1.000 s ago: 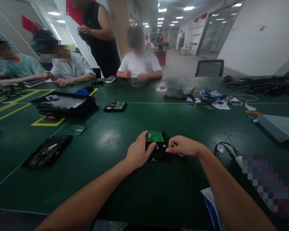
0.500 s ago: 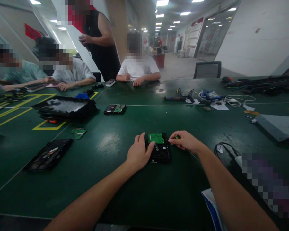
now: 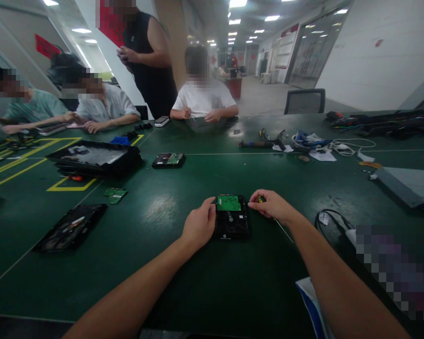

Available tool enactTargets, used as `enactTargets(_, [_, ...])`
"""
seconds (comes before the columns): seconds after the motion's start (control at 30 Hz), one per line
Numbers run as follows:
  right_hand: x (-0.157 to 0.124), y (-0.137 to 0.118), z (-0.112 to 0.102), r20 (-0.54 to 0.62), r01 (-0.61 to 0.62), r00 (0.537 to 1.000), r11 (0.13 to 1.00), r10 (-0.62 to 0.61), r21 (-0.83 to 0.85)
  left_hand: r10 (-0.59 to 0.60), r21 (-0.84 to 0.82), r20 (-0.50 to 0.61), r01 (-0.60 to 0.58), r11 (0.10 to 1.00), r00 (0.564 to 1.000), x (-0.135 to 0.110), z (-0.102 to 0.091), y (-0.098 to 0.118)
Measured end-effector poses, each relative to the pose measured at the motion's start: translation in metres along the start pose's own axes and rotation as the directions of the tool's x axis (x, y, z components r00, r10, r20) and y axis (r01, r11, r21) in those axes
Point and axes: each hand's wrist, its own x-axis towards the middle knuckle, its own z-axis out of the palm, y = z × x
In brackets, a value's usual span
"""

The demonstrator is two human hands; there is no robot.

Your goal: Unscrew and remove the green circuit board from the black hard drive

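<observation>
A black hard drive with a green circuit board (image 3: 232,223) lies on the table in front of me, board side up. My left hand (image 3: 200,219) is at its left edge, index finger and thumb against the side; the other fingers are mostly hidden. Close to the drive's right edge, my right hand (image 3: 270,207) is closed around a screwdriver (image 3: 283,230). The yellow and black handle shows between the fingers, while the thin shaft points back down to the right, under the wrist. The right fingertips are near or at the drive's upper right side.
Another hard drive (image 3: 168,160) lies farther off. On the left are a black casing (image 3: 72,227), small green boards (image 3: 116,195) and a black tray (image 3: 95,157). A grey metal box (image 3: 410,186) and cables (image 3: 334,217) lie right. Several people are across the table.
My left thumb has come off the top of the drive, and that hand has shifted slightly left to its edge. My right hand keeps the screwdriver, nearly unmoved.
</observation>
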Motion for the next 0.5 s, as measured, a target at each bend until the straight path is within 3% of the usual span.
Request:
enactTargets(0.27, [0.0007,-0.0013,-0.0011,-0.019,-0.017,1.000,1.000,0.018,0.026,0.160,-0.179,0.014,-0.155,0.972,0.987,0.0000,0.0023,-0.0025])
enactTargets(0.5, [-0.0011,-0.0048,-0.0026,-0.087,0.004,0.996,0.999,-0.001,0.032,0.212,-0.195,0.063,-0.196,0.961,0.975,-0.0017,0.0059,0.0006])
